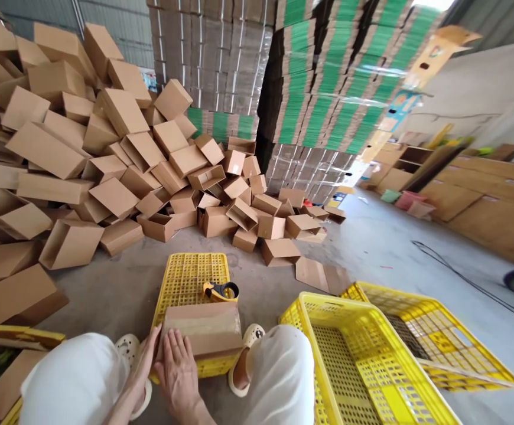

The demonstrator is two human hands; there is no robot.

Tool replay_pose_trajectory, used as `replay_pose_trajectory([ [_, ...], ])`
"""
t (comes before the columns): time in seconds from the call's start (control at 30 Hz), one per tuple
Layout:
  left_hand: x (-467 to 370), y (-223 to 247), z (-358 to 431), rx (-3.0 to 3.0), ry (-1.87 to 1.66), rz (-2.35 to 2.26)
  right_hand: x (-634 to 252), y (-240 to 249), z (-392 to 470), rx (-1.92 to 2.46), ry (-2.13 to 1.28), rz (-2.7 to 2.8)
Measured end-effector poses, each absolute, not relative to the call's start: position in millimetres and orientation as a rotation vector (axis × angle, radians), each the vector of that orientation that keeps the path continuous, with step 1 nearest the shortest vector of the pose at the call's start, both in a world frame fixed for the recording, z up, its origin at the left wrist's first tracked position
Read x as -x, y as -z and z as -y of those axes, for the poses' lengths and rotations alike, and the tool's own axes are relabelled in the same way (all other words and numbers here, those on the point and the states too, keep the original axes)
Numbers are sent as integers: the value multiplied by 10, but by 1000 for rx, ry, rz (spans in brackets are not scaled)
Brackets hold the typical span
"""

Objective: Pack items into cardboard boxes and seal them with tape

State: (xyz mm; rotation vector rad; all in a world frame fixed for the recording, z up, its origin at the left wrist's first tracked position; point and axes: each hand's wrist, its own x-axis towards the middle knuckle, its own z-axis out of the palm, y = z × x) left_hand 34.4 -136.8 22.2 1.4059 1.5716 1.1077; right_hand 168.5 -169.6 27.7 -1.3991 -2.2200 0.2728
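Observation:
A closed cardboard box (204,330) with tape along its top lies on an upturned yellow crate (192,274) between the person's knees. My right hand (178,369) rests with its fingers stretched out on the box's near left part. Beside it, my left hand (145,360) is held edge-on against the box's left end, fingers extended. Neither hand grips anything. Behind the box, a yellow and black tape dispenser (219,290) lies on the crate.
Two yellow crates (328,354) stand at the right. Another yellow crate (22,333) with green contents is at the left edge. A big heap of cardboard boxes (119,198) fills the left and back, before tall stacks of flattened cartons (328,82).

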Motion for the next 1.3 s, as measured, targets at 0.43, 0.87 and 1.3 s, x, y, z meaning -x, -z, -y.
replay_pose_trajectory([
  [0.43, -440, 86, 1573, -2335, -836, -1893, -3222, -236, 1627, 2018, -85, 1962],
  [0.87, -1238, -159, 1399, -2540, -621, -1691, -2599, -320, 1522, 1797, -173, 2245],
  [1.3, -604, -159, 1237, -2338, -630, -2001, -2927, -529, 1356, 2029, -71, 2133],
])
